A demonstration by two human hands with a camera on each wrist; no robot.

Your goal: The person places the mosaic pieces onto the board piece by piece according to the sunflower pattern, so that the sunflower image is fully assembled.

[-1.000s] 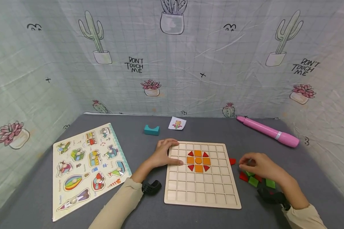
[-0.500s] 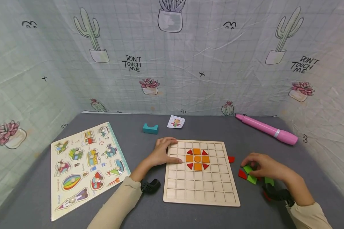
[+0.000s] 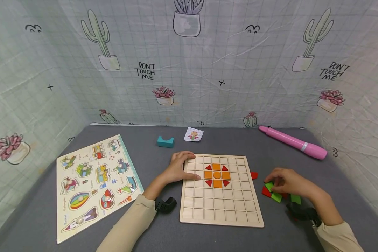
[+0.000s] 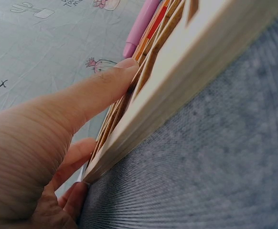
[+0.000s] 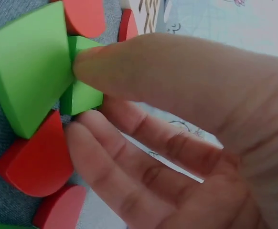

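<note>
My left hand holds the upper left side of a wooden grid board; its thumb lies on the top face, and the other fingers meet the edge near the corner. On the board, orange squares surround an orange circle, with red triangles at the diagonals. Right of the board, my right hand pinches a green block between thumb and fingers, low over a small pile. Another green block and red rounded pieces lie against it. The palm hides part of the pile.
A picture puzzle board lies at the left. Behind the grid board are a teal notched block and a small pattern card. A pink pen-shaped object lies back right. One red piece touches the board's right edge.
My right hand has lowered from above the pile onto a green block, which has shifted slightly to the left. The left hand stays at the board.
</note>
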